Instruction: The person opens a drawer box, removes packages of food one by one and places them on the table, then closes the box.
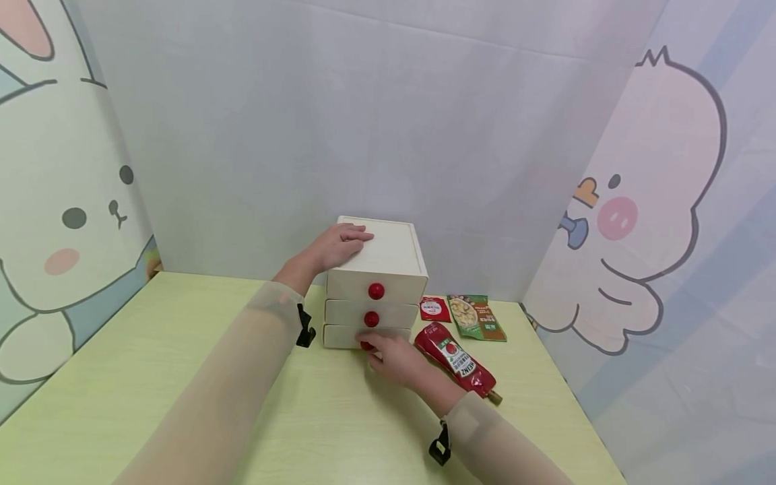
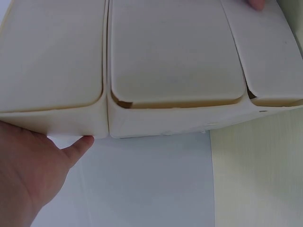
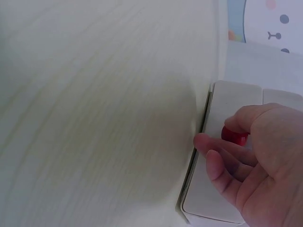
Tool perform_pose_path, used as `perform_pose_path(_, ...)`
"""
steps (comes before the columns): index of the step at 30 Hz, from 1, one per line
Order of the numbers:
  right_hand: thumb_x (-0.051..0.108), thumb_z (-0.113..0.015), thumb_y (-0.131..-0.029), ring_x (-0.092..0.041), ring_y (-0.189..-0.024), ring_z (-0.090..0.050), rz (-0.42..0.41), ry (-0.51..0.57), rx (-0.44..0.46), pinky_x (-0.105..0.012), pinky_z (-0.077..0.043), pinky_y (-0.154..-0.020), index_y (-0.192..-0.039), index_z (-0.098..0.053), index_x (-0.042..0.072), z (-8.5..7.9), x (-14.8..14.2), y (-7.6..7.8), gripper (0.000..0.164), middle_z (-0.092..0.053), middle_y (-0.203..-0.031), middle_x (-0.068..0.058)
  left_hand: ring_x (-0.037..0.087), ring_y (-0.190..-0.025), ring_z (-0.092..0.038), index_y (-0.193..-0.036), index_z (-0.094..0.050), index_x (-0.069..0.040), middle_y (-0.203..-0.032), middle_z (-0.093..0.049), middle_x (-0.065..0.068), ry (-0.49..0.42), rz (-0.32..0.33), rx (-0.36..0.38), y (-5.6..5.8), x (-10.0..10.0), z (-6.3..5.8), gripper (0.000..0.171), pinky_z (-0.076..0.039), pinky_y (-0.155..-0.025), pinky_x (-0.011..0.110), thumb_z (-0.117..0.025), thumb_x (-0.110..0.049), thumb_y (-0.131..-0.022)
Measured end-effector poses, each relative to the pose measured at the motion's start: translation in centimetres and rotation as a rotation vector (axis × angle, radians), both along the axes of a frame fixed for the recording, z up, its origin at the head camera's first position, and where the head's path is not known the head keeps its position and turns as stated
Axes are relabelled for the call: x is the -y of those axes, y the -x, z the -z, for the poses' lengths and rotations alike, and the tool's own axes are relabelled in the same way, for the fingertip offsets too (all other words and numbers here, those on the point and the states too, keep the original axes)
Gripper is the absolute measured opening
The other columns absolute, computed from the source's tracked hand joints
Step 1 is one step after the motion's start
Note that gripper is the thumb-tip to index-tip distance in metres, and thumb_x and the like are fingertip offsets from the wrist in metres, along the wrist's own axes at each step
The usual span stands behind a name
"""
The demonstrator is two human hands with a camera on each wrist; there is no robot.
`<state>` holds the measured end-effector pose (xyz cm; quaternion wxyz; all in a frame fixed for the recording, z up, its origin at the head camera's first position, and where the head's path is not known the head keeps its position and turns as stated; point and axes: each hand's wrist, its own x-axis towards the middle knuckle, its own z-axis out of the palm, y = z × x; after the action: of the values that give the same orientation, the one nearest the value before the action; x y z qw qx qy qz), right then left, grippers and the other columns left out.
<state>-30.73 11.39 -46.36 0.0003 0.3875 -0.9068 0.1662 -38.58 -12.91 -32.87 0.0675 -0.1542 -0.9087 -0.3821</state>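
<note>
A white three-drawer box (image 1: 388,252) with round red knobs stands on the table. My left hand (image 1: 339,246) rests on its top at the left edge; in the left wrist view the thumb (image 2: 78,149) lies along the box's side. Down at the front, my right hand (image 1: 400,360) pinches the red knob (image 3: 235,137) of the bottom drawer (image 1: 341,337) between thumb and index finger. The other fingers are loosely bent beside it. Above sit the middle knob (image 1: 371,319) and the top knob (image 1: 376,291). All three drawers look closed or nearly so.
Right of the box lie a red Heinz ketchup pouch (image 1: 455,357), a small red packet (image 1: 435,309) and a green food packet (image 1: 477,316). The pouch is close beside my right wrist. A pale curtain (image 1: 376,135) hangs behind the yellow-green table (image 1: 182,323).
</note>
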Motion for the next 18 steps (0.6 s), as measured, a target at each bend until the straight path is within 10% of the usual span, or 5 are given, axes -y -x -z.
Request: perform_pose_path(18,0.007,-0.067,-0.107,-0.011,-0.081,-0.060,-0.022,0.021,-0.048,-0.021,-0.053,-0.072,-0.141,-0.074,0.011,0.40,0.42,0.54,0.035,-0.080,-0.126,-0.008,0.034,-0.171,-0.023,-0.156,-0.064,-0.018,-0.178,-0.040,0.006,0.004,0.007,0.006,0.02,0.13,0.06,0.048,-0.018,-0.138,0.060,-0.045,-0.030,-0.113)
